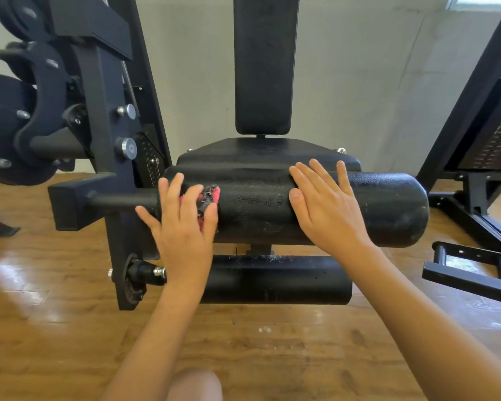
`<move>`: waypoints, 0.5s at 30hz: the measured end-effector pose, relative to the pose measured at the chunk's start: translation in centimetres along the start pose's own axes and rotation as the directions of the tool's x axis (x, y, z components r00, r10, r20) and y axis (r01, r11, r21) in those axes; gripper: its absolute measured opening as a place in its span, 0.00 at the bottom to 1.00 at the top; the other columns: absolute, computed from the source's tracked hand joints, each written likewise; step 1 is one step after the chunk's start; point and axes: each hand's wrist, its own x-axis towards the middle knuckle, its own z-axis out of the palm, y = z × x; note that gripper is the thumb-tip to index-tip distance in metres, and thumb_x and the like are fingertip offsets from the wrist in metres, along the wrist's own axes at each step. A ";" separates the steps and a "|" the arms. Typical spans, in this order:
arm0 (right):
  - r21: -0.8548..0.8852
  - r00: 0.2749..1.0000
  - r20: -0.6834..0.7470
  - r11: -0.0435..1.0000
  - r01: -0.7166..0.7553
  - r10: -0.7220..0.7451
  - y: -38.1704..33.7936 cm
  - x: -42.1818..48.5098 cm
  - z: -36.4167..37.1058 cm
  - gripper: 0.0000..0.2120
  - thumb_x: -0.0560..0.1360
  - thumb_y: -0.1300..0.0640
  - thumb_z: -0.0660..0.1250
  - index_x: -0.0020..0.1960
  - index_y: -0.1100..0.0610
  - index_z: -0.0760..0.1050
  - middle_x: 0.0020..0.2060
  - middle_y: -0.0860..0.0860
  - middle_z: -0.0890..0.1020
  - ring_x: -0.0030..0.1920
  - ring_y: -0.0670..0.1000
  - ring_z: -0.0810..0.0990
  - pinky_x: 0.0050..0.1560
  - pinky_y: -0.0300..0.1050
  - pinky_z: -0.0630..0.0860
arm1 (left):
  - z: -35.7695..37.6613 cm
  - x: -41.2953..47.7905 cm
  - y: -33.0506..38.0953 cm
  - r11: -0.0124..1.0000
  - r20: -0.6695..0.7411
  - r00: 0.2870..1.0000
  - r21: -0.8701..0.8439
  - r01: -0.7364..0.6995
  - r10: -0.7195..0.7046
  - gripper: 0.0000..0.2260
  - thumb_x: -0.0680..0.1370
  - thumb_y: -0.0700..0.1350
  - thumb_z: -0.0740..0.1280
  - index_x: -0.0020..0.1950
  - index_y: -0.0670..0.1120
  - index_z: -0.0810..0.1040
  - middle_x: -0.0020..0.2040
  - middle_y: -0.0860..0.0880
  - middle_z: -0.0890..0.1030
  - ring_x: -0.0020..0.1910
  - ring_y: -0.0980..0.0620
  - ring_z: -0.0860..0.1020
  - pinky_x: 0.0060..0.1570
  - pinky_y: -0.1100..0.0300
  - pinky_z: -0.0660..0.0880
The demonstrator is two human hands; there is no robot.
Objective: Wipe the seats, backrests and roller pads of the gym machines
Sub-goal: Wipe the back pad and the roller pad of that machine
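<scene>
The left hand (182,227) presses a pink cloth (214,193) flat against the left end of the upper roller pad (388,209), fingers spread. The right hand (327,209) lies flat on the pad's middle, fingers straight. The seat (258,151) and upright backrest (263,68) are behind.

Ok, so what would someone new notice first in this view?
First, the two hands on the big black upper roller pad at centre: the left hand presses a pink cloth against its left end, while the right hand lies flat on its top. Behind stands the tall backrest above the seat, and a smaller lower roller pad sits just below.
</scene>
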 end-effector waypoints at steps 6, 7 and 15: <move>-0.005 0.999 -0.024 1.000 -0.026 0.026 -0.4 0.1 0.2 0.31 0.85 0.43 0.40 0.76 0.54 0.70 0.75 0.52 0.73 0.79 0.56 0.65 0.81 0.61 0.43 | 1.1 1.3 3.7 0.991 0.095 0.987 0.013 -0.130 0.128 0.16 0.85 0.54 0.61 0.68 0.47 0.76 0.77 0.45 0.70 0.81 0.42 0.58 0.76 0.37 0.41; -0.005 1.000 -0.023 1.000 -0.022 0.022 -0.4 0.1 0.2 0.31 0.85 0.43 0.40 0.76 0.54 0.70 0.75 0.52 0.73 0.79 0.56 0.65 0.81 0.61 0.43 | 1.5 1.5 4.3 0.988 0.102 0.983 0.017 -0.156 0.154 0.16 0.85 0.55 0.61 0.67 0.48 0.76 0.76 0.45 0.71 0.81 0.42 0.59 0.76 0.37 0.41; 0.029 1.000 0.000 0.999 -0.020 0.020 -0.4 0.0 -0.1 0.33 0.84 0.41 0.38 0.77 0.54 0.68 0.76 0.52 0.71 0.80 0.56 0.63 0.81 0.61 0.42 | 1.2 2.0 4.3 0.981 0.120 0.974 0.007 -0.193 0.191 0.15 0.83 0.54 0.63 0.65 0.47 0.77 0.70 0.45 0.76 0.78 0.43 0.65 0.77 0.40 0.40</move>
